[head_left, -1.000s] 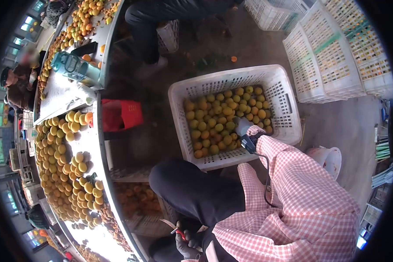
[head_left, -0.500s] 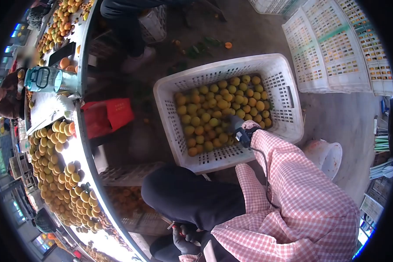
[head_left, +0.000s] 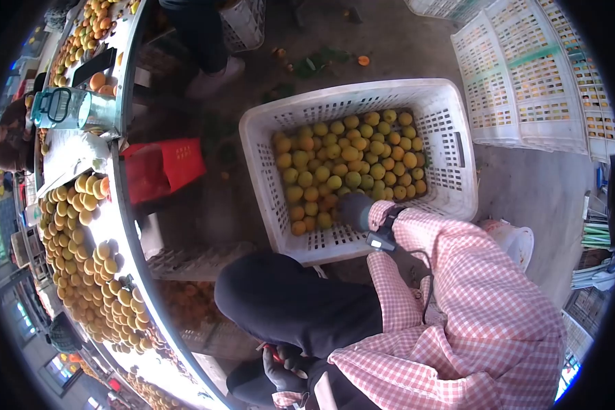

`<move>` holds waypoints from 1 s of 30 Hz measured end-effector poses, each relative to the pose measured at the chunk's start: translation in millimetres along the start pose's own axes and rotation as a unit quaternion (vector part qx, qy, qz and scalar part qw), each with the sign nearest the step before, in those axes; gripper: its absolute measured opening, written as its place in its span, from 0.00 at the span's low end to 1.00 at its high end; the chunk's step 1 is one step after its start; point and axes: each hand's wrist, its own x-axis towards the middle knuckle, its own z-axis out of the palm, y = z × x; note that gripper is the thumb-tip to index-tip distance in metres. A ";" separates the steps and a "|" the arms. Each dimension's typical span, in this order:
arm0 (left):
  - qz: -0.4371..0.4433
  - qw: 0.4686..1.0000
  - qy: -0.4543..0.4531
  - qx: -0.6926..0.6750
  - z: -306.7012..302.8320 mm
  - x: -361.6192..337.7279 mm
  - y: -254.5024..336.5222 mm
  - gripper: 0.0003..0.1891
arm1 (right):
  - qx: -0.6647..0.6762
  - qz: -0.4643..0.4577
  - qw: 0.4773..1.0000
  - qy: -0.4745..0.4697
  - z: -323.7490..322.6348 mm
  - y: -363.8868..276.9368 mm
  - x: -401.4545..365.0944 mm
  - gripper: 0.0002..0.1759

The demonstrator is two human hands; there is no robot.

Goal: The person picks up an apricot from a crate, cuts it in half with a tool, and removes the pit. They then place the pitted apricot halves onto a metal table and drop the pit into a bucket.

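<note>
- Fruit (head_left: 342, 164): small, yellow, heaped in the white crate (head_left: 362, 96). Probably light, soft-skinned and easily bruised; cup one whole around its middle.
- Right hand (head_left: 357, 210): among fruit at crate's near edge; grip cannot be told.
- Left hand (head_left: 283, 365): below crate, grip closed on red-handled tool (head_left: 272, 352).

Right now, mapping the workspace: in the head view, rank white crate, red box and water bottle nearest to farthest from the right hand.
1. White crate: right hand is inside it.
2. Red box: to the left.
3. Water bottle: far left, on the table.
</note>
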 end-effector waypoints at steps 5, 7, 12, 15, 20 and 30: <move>0.021 0.999 0.029 0.010 13.6 -3.3 -0.9 0.23 | 0.083 0.104 0.984 -0.121 -25.9 5.1 18.1 0.21; 0.028 0.999 0.006 0.022 17.6 -9.6 1.6 0.23 | 0.085 0.121 0.981 -0.125 -54.9 0.1 7.8 0.19; 0.004 0.999 0.038 0.014 4.6 -2.4 -2.3 0.23 | -0.066 0.057 0.993 -0.075 15.2 -4.2 32.7 0.15; 0.002 0.999 0.046 0.016 7.3 -2.8 -2.7 0.24 | 0.093 0.128 0.986 -0.060 14.7 2.8 42.3 0.14; 0.033 0.999 0.011 0.033 11.7 -6.7 2.3 0.24 | 0.112 0.097 0.984 -0.097 -23.3 -6.0 28.6 0.16; 0.101 0.991 -0.042 0.078 11.3 0.6 7.7 0.24 | 0.889 0.146 0.432 0.044 -90.4 -16.5 -55.0 0.27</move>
